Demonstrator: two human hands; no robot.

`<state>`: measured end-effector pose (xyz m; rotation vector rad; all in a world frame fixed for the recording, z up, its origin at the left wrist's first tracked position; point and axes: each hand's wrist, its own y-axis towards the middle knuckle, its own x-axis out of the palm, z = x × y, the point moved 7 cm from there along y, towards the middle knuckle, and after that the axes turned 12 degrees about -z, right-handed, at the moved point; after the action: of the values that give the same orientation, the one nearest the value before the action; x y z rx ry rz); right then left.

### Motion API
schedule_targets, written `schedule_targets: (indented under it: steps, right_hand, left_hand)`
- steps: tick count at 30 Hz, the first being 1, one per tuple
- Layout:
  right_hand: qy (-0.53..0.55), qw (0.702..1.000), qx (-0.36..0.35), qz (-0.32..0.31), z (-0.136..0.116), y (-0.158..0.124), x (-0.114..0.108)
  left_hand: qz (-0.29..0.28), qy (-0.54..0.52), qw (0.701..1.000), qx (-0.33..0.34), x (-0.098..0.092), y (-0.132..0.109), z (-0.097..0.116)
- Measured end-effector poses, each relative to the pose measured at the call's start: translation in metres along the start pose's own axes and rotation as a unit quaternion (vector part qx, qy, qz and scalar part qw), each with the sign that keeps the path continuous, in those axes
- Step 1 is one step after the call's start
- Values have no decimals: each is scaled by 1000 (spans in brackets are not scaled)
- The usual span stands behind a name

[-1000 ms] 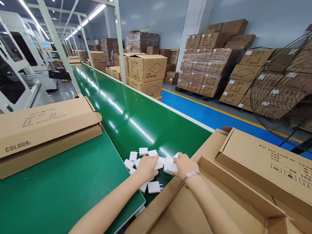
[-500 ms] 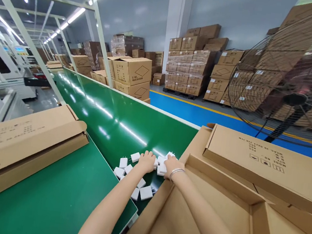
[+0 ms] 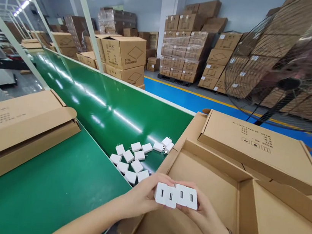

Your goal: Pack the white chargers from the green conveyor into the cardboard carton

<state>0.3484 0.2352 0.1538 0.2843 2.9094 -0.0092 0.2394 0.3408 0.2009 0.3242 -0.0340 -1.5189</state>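
Several white USB charger plugs (image 3: 170,197) are pressed side by side in a row between my two hands, USB ports facing me. My left hand (image 3: 145,194) is closed on the left end of the row, and my right hand (image 3: 203,211), with silver bangles at the wrist, grips the right end. Both hands are over the near left part of an open cardboard box (image 3: 208,177). Beyond them, more white charger plugs (image 3: 137,166) lie loose on the green conveyor belt (image 3: 122,112), some with prongs showing.
A closed carton (image 3: 261,150) lies behind the open box. Another flat carton (image 3: 20,122) rests on the green table (image 3: 51,172) at left. A caged fan (image 3: 290,81) stands at right. Stacked cartons (image 3: 182,47) line the wall past a blue floor (image 3: 170,94).
Both hands have come back from the belt toward me, now holding a row of charger plugs above the open box. The view has shifted slightly down and right.
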Motion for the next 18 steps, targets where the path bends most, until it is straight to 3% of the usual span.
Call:
schedule_targets:
  steps: [3,7,18]
  right_hand:
    - [-8,997,-60,38,-9,-10,3]
    - [-54,992,-107,37,-20,-17,1]
    - [-89,979,-181,0,-30,-17,3]
  left_hand:
    - [20,-4,1000,23,8,-4,2]
    - [34,41,996,68,17,-8,3]
    - [48,108,993,26,21,-13,0]
